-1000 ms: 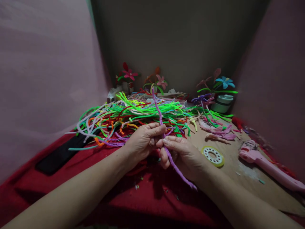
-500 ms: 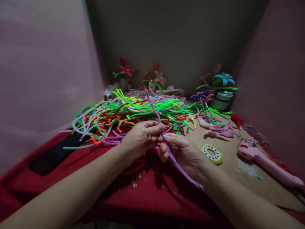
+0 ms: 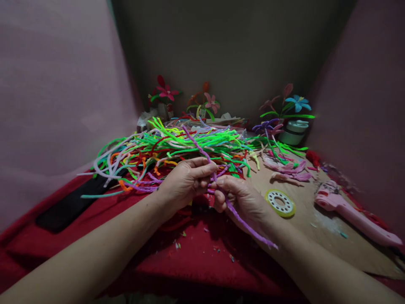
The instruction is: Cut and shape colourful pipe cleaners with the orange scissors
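Note:
A purple pipe cleaner (image 3: 249, 227) runs diagonally between my hands, one end up over the pile and the other hanging toward my right forearm. Thumb and fingers of my left hand (image 3: 193, 177) pinch it near its middle. Close beside, my right hand (image 3: 236, 194) is closed on the same pipe cleaner, just below the left fingertips. Another short purple piece (image 3: 224, 170) sticks out behind the fingers; how it joins is hidden. Beyond my hands lies a heap of pipe cleaners (image 3: 202, 143) in green, red, orange, white and purple.
A roll of tape (image 3: 280, 203) and a pink glue gun (image 3: 354, 213) lie on a brown board (image 3: 303, 236) at right. At left is a black flat object (image 3: 69, 207) on red cloth (image 3: 177, 270). Pipe-cleaner flowers (image 3: 297, 103) and a lidded jar (image 3: 294, 131) stand behind.
The purple pipe cleaner has tilted: its upper end swung left and its lower end moved right. Both hands keep their pinch in nearly the same spot.

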`<state>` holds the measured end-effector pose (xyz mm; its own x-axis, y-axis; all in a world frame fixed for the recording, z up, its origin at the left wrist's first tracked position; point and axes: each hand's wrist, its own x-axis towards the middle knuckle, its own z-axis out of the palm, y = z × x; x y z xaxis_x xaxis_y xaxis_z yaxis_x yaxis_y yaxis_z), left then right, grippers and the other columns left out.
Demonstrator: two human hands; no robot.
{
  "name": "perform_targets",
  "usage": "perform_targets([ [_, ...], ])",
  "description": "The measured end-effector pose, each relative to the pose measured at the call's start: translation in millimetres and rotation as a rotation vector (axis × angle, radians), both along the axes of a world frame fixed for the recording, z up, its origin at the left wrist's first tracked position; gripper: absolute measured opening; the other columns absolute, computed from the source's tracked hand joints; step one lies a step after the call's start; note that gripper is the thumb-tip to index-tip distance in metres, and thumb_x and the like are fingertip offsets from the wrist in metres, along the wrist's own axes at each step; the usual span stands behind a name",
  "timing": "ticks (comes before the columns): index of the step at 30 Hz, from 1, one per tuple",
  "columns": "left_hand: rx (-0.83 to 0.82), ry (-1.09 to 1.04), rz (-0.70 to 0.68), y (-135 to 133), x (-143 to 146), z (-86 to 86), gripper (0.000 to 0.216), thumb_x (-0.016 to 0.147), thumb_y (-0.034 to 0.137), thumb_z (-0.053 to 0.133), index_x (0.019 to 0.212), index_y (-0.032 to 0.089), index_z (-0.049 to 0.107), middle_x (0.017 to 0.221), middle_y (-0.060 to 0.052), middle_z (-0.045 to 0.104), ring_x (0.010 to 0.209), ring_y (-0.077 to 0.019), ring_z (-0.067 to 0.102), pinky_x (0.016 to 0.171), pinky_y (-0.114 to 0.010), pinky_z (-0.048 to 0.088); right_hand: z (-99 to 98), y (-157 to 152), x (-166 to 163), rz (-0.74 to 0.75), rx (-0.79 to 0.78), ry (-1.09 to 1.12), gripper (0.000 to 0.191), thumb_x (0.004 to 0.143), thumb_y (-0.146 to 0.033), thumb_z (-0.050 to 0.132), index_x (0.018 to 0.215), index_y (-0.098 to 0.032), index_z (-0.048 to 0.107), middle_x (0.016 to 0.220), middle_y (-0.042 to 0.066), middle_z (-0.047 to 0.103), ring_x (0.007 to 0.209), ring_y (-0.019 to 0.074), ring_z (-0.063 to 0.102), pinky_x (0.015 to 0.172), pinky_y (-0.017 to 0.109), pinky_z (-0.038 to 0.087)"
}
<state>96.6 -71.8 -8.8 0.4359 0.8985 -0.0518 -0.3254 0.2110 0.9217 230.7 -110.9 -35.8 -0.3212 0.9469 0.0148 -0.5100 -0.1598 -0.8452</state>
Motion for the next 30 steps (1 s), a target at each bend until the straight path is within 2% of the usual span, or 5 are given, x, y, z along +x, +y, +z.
perform_targets([
  [5, -0.015, 0.031, 0.043, 3, -2, 3.0, 0.016, 0.07, 0.026, 0.069, 0.073, 0.013, 0.059, 0.047, 0.007, 0.042, 0.037, -0.0013, 0.035, 0.039, -0.014, 0.034, 2.1, -2, 1, 0.003, -0.007, -0.031, 0.013, 0.074, -0.018, 0.053, 0.07, -0.012, 0.063, 0.05, -0.001, 0.054, 0.045, 0.0078, 0.048, 0.05, 0.022, 0.038],
  [18, -0.001, 0.095, 0.004, 8, -5, 2.8, 0.018, 0.07, 0.029, 0.067, 0.07, 0.014, 0.059, 0.042, 0.006, 0.041, 0.034, -0.0032, 0.033, 0.037, -0.015, 0.031, 8.9, -8, -2, -0.058, -0.047, -0.08, 0.012, 0.072, -0.025, 0.064, 0.075, -0.013, 0.064, 0.054, 0.0, 0.059, 0.046, 0.0077, 0.05, 0.047, 0.02, 0.036],
  [23, 0.289, 0.444, 0.002, 8, -23, 15.9, 0.028, 0.074, 0.041, 0.059, 0.068, 0.014, 0.061, 0.055, 0.0, 0.053, 0.041, -0.0072, 0.041, 0.04, -0.018, 0.03, 11.6, -4, 3, -0.113, -0.065, -0.081, 0.014, 0.068, -0.025, 0.067, 0.074, -0.013, 0.063, 0.052, -0.001, 0.06, 0.043, 0.0068, 0.048, 0.043, 0.018, 0.034],
  [27, 0.698, 1.033, -0.241, -6, -49, 23.1, 0.012, 0.074, 0.029, 0.06, 0.076, 0.018, 0.064, 0.068, -0.002, 0.059, 0.06, -0.0133, 0.051, 0.053, -0.021, 0.035, 9.8, 5, 10, -0.173, -0.012, -0.068, 0.016, 0.071, -0.025, 0.063, 0.079, -0.011, 0.063, 0.054, -0.001, 0.06, 0.039, 0.005, 0.043, 0.039, 0.018, 0.03],
  [30, 0.944, 1.318, -0.285, -17, -62, 17.4, 0.01, 0.078, 0.021, 0.051, 0.077, 0.019, 0.061, 0.075, -0.003, 0.058, 0.063, -0.0145, 0.048, 0.057, -0.024, 0.033, 7.4, 7, 11, -0.184, -0.037, -0.015, 0.016, 0.073, -0.021, 0.058, 0.082, -0.01, 0.064, 0.055, -0.001, 0.059, 0.04, 0.0053, 0.044, 0.039, 0.018, 0.032],
])
